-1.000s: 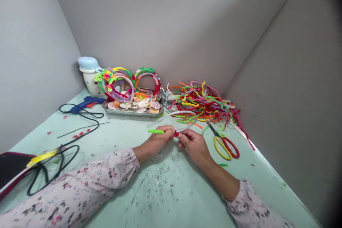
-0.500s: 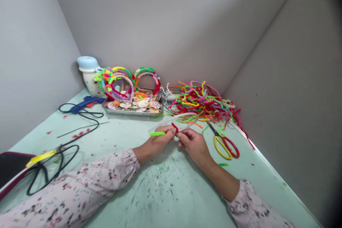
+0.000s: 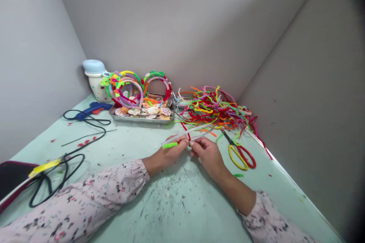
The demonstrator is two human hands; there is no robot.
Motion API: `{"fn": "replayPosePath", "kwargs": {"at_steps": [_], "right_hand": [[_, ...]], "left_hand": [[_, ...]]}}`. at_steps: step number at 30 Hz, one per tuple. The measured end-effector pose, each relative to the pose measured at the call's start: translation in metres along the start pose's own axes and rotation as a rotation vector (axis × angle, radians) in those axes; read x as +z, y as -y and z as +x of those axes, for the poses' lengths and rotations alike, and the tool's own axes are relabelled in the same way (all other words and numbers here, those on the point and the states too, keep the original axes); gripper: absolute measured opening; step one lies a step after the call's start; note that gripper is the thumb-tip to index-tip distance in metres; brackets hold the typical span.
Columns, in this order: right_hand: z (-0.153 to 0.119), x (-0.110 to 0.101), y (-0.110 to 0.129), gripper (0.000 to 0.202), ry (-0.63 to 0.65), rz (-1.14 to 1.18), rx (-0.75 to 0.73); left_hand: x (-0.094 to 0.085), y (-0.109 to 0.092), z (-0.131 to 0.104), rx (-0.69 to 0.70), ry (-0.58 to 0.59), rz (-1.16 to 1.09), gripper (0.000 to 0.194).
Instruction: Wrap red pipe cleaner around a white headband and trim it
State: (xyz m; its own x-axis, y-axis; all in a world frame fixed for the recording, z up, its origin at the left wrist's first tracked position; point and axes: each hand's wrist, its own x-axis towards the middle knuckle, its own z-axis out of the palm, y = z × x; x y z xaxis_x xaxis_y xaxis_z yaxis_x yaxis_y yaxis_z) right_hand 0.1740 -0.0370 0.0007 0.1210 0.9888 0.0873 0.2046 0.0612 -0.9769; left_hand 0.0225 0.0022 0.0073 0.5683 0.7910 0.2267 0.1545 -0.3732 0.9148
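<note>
Between my hands is a pale, narrow headband (image 3: pixel 200 128), with a short bright green wrapped section (image 3: pixel 170 145) at its left end. My left hand (image 3: pixel 171 152) is closed around that side of it. A red pipe cleaner (image 3: pixel 185 128) crosses the headband and sticks up away from me, its lower end at my fingertips. My right hand (image 3: pixel 205 152) pinches at the red pipe cleaner against the headband, thumb and forefinger together. The fingertips of both hands almost meet, and they hide part of the band.
Behind my hands lies a tangled pile of colourful pipe cleaners (image 3: pixel 211 108). Scissors (image 3: pixel 238 153) rest to the right. A metal tray (image 3: pixel 142 120) holds shells and finished wrapped headbands (image 3: pixel 129 93). On the left are a blue glue gun (image 3: pixel 85 112), a black cord (image 3: pixel 68 155) and a lidded cup (image 3: pixel 97 87).
The red pipe cleaner, earlier a short curled end at my fingers, now stands out longer and straighter across the headband. The headband has tilted slightly lower; both hands stay nearly in place.
</note>
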Motion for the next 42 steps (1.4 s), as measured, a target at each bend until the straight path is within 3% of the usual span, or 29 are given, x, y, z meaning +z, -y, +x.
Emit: {"fn": "replayPosePath", "kwargs": {"at_steps": [11, 20, 28, 33, 38, 42], "right_hand": [[-0.001, -0.001, 0.004, 0.019, 0.001, 0.006, 0.049], [-0.001, -0.001, 0.005, 0.019, 0.004, 0.056, 0.027], [0.0, -0.001, 0.002, 0.023, 0.063, 0.054, 0.016], [0.001, -0.001, -0.002, 0.022, 0.058, 0.05, 0.033], [0.002, -0.003, -0.003, 0.02, 0.045, 0.094, 0.067], [0.001, -0.005, -0.002, 0.019, 0.047, 0.086, 0.063]], "left_hand": [[0.002, 0.005, 0.0, 0.065, 0.036, -0.072, 0.024], [0.001, -0.011, -0.002, 0.005, 0.037, -0.103, 0.023], [0.002, 0.011, -0.001, -0.136, -0.014, -0.087, 0.028], [0.001, 0.005, -0.001, -0.095, 0.004, -0.043, 0.026], [0.001, -0.002, 0.0, 0.049, 0.056, -0.071, 0.025], [0.004, 0.002, 0.001, -0.01, 0.054, -0.097, 0.023]]}}
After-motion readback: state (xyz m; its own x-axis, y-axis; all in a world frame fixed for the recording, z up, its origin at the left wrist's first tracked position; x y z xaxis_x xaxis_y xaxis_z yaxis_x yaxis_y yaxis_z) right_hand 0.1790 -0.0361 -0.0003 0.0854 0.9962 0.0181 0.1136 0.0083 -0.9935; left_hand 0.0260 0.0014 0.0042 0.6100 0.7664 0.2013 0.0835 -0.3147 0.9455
